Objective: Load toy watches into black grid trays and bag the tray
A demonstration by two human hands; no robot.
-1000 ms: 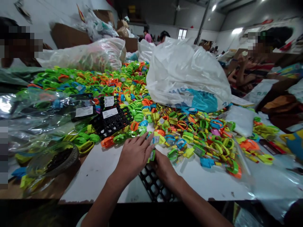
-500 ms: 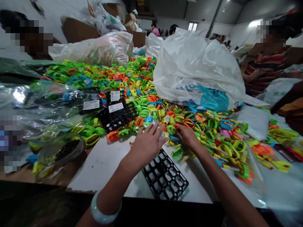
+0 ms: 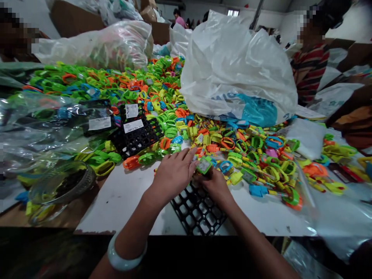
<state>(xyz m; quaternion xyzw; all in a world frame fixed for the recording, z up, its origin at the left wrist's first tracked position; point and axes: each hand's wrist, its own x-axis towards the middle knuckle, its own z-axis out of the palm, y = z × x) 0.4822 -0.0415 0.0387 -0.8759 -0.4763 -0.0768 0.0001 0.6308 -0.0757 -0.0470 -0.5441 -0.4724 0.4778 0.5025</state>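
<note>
A black plastic grid tray [image 3: 200, 213] lies on the white table [image 3: 122, 197] near the front edge. My left hand [image 3: 173, 174] rests on the tray's far end with its fingers stretched out flat. My right hand [image 3: 215, 184] is over the tray beside it, pinching a small green plastic piece with a pale face [image 3: 204, 165] at its fingertips. Just beyond both hands spreads a big heap of green, yellow, orange and blue plastic pieces [image 3: 232, 151].
More black grid trays with white labels [image 3: 135, 135] lie in the heap at left. A large white plastic bag [image 3: 232, 73] stands behind, clear bags [image 3: 43, 128] and a round basket [image 3: 64, 186] at left. Other people sit at both sides.
My right hand came back from the heap to the tray, now holding a green piece. My left hand stayed on the tray's far end. The view tilted down a little.
</note>
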